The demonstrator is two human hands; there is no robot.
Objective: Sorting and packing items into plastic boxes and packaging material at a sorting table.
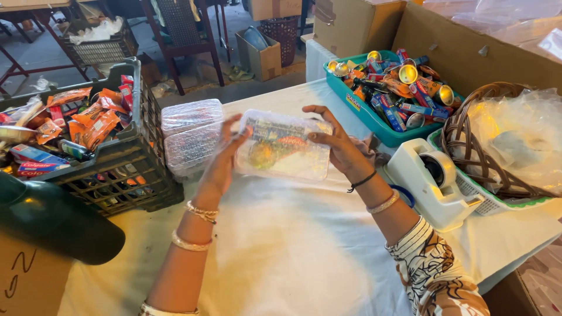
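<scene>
I've got my left hand (pixel 225 161) and right hand (pixel 339 149) gripping the ends of a filled clear plastic box (pixel 284 146), lid on, above the worktop (pixel 293 246). Two packed boxes (pixel 190 134) sit stacked just left; the black crate (pixel 126 167) and teal tray (pixel 366 114) remain full, so plenty left.

My white-clothed surface (pixel 293 257) carries a black crate (pixel 126 169), stacked clear lidded boxes (pixel 190 137), a teal tray (pixel 366 117), a white tape dispenser (pixel 430 181) and a wicker basket (pixel 468 146).

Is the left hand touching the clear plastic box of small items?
Touching: the head view shows the left hand pressed against the clear plastic box's left end.
</scene>
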